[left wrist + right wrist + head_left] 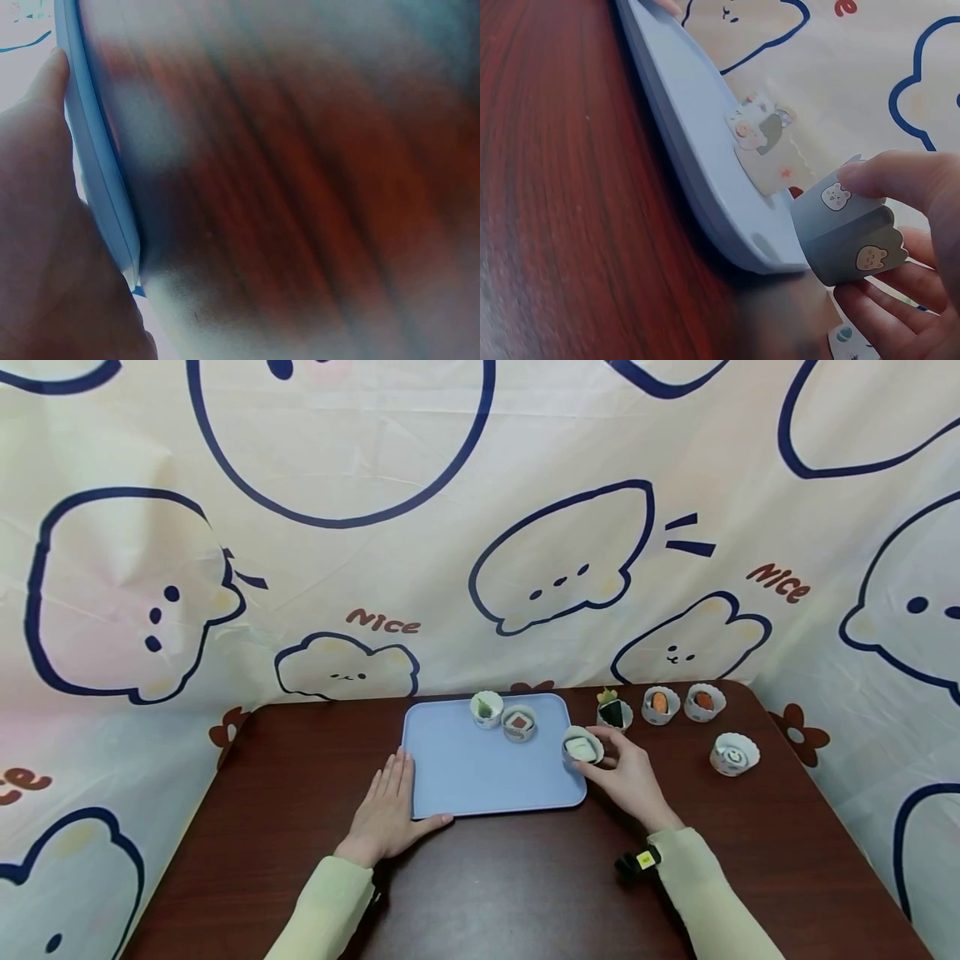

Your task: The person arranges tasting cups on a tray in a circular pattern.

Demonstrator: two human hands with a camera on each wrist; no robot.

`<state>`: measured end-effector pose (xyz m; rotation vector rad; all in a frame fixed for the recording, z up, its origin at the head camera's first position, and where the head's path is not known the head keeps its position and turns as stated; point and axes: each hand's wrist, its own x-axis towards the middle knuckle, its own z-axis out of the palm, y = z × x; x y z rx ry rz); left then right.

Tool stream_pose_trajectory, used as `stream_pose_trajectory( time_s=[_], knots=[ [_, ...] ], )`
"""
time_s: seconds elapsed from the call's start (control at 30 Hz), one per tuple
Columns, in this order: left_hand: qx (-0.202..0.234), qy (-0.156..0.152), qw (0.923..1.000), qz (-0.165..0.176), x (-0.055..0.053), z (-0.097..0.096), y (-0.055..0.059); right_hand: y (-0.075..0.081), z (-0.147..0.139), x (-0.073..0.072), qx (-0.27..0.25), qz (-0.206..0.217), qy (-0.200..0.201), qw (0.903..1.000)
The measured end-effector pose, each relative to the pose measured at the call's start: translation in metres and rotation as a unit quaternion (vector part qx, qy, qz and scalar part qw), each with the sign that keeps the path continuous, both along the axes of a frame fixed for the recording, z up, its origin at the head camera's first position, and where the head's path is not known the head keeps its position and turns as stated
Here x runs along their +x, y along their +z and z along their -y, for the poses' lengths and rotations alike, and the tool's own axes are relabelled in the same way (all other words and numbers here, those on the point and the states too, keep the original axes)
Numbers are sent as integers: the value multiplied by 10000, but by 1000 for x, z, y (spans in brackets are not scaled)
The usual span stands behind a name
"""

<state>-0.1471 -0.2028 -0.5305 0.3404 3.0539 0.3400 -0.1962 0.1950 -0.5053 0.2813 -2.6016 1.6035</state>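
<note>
My right hand holds a paper baking cup with a pale green piece inside, pinched between thumb and fingers over the tray's right edge. In the right wrist view the cup shows printed bear faces and a scalloped rim. The light blue tray lies flat on the table. My left hand rests with straight fingers along the tray's left edge, thumb at its front corner. On the tray's back part stand two paper cups, one with a green piece, one with a brown-and-white piece.
Right of the tray, toward the back, are a cup with a dark green and yellow piece and two cups with orange pieces. Another cup with a white swirl piece stands farther right. A printed cloth hangs behind the brown table.
</note>
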Motion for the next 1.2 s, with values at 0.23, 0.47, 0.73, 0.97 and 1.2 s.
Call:
stream_pose_trajectory(
  time_s=[0.23,0.47,0.73,0.97,1.2],
  knots=[
    [-17,-2,10000,-10,1,0,1,-2,9,1,-4,-27,31,10000],
    [-64,-11,10000,-29,0,0,-1,-4,16,1,-4,-29,98,9999],
    [-53,-55,9999,-97,0,1,-1,-8,23,-1,7,-32,207,9998],
    [-9,-66,10000,-73,2,-1,4,-7,31,-2,-15,43,220,9997],
    [279,-94,9995,-62,4,-3,8,-8,37,-5,97,-22,275,9996]
  ],
)
